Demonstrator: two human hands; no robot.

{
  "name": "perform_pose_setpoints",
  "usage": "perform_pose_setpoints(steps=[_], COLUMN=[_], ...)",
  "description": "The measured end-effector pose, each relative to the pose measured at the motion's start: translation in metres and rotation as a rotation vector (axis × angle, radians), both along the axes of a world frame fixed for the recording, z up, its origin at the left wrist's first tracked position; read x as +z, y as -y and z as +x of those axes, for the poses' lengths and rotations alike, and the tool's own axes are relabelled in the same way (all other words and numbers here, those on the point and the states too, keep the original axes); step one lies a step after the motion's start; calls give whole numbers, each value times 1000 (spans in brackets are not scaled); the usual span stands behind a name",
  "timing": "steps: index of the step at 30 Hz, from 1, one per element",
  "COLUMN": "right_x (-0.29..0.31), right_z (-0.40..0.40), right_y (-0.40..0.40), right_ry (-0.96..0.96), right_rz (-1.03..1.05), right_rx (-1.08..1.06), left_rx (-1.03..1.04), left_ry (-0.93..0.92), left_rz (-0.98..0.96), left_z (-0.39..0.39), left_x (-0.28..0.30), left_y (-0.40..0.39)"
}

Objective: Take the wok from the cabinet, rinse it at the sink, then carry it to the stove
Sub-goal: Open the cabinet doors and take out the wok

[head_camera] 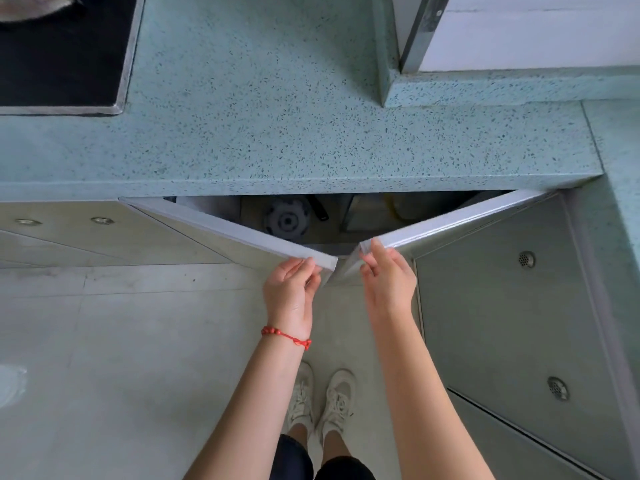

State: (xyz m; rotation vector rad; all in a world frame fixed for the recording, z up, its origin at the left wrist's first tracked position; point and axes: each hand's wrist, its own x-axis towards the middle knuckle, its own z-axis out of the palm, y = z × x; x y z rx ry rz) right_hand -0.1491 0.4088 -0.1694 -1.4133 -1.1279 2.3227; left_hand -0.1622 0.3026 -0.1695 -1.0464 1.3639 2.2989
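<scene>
Under the speckled green countertop (277, 116) a two-door cabinet stands partly open. My left hand (289, 291) grips the edge of the left cabinet door (235, 230). My right hand (388, 275) grips the edge of the right cabinet door (450, 220). The two doors swing outward in a V shape. Through the gap I see a round dark pan bottom with concentric rings (286, 221) and a black handle (318, 209) inside the cabinet. The rest of the interior is hidden by the counter edge.
A black stove top (62, 57) with a metal frame is at the upper left, with a metal pan rim (38, 6) on it. More steel cabinet doors (502, 306) run along the right side. Pale floor tiles and my shoes (322, 403) are below.
</scene>
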Motion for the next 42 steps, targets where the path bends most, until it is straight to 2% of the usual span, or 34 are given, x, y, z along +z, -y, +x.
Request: perform_pose_setpoints(steps=[4, 10, 19, 24, 31, 42], right_x=[-2, 9, 15, 15, 20, 24], right_z=[41, 78, 151, 186, 224, 242], right_y=[-4, -18, -55, -80, -107, -116], right_ry=[146, 230, 278, 303, 347, 281], right_rz=[150, 312, 423, 484, 539, 423], right_rx=[12, 127, 206, 149, 56, -210], left_rx=[-5, -46, -100, -138, -152, -205], left_ry=[50, 1, -66, -56, -49, -84], left_rz=[-180, -419, -753, -969, -1062, -1150], left_z=[31, 69, 105, 122, 141, 163], left_x=[0, -4, -2, 8, 15, 27], left_y=[16, 48, 86, 98, 119, 183])
